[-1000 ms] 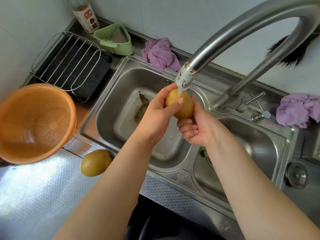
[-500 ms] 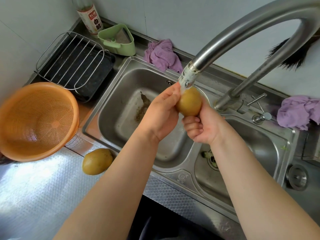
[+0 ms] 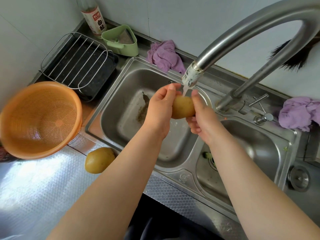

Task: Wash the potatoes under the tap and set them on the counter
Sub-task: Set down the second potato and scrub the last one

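One view only: head cam, wide-angle, looks fwd and steeply down from above the double-bowl stainless steel sink (image 3: 107, 108). Close range; both forearms enter from bottom edge. Curved steel tap spout (image 3: 242, 30) arcs very near the lens, top right. White wall fills the top; embossed metal counter (image 3: 34, 196) runs off lower left. Edges bend w/ lens distortion. No 2nd view, so no shared area.

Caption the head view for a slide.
Both hands rinse a potato under the running tap.
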The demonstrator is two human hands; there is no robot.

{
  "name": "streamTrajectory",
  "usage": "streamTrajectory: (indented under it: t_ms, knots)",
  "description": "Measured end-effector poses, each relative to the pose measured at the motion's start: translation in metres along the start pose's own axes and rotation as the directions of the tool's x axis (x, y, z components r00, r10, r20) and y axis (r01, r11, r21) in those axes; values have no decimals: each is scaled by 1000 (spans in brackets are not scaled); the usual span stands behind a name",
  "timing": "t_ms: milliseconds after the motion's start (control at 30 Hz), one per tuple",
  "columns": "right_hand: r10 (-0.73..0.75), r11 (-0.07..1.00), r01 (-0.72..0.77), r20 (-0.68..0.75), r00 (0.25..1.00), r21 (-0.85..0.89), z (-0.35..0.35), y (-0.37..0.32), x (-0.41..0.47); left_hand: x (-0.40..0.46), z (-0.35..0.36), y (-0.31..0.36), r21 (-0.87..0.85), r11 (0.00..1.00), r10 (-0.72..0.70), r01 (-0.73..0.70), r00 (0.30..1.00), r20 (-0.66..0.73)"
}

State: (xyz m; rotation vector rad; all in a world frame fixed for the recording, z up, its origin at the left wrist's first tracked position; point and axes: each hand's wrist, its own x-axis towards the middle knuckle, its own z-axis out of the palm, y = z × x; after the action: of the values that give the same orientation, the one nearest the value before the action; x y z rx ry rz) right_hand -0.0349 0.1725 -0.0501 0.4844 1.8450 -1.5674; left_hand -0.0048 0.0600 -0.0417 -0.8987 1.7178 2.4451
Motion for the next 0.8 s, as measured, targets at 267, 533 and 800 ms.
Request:
streamTrajectory:
  t_ms: [267, 533, 800]
  knots:
    - [-552, 802, 523, -22, 834, -287, 26, 7, -7, -10, -1, -6, -161, 960, -245, 228, 965, -98]
    - [-11, 886, 69, -127, 992, 458, 29, -18, 15, -17, 16, -5, -188, 977, -139, 105, 974, -179]
    - [-368, 899, 369, -50, 928, 234, 37, 2, -7, -12, 10, -1, -211, 975, -110, 67, 975, -194]
